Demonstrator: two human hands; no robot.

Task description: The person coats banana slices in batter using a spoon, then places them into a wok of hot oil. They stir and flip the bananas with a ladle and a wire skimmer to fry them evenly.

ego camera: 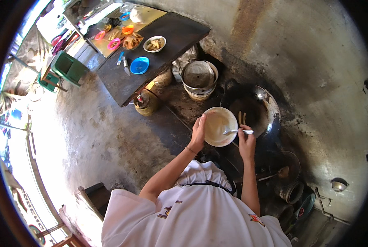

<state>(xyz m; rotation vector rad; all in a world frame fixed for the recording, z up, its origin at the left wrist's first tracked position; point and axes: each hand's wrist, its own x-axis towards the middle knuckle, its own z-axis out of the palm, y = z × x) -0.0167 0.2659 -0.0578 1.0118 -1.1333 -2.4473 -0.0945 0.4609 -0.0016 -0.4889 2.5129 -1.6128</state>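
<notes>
My left hand grips the left rim of a white bowl with pale batter spread inside it. In my right hand is the handle of a metal spoon, whose head rests in the batter near the bowl's right side. Just beyond the bowl, to the right, sits a large blackened wok. Two slender light-brown pieces of food lie in the wok, close to my right fingertips. The bowl hides part of the wok's left edge.
A dark table at upper left bears a bowl of fried pieces, a blue bowl and a knife. Stacked pots and a gas cylinder stand below. A ladle lies at lower right.
</notes>
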